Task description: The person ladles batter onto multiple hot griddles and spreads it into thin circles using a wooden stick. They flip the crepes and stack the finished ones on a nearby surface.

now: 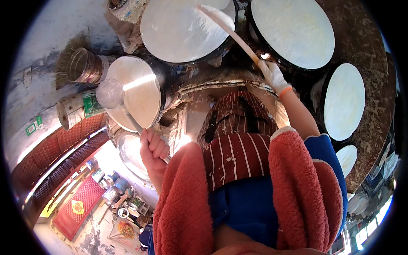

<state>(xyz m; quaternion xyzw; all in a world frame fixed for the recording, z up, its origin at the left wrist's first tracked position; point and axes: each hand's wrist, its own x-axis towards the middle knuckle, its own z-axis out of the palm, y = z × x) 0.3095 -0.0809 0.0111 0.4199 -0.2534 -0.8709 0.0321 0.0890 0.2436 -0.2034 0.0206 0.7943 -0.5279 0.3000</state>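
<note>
The gloved right hand [272,76], gripping a long paddle [229,30] that slants up-left over the top-centre white-surfaced round pan [174,34], lies nearer that pan than the bare left hand [155,148], closed around a ladle [110,93].

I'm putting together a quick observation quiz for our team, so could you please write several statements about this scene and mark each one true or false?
1. The left hand grips a long-handled ladle. True.
2. The right hand is empty. False: it grips a long paddle.
3. The right hand wears a pale glove. True.
4. The paddle's far end is over the smallest round surface, at the lower right. False: it is over the large pale round surface at the top, left of centre.
5. The apron is plain green. False: it is dark red with pale stripes.
</note>
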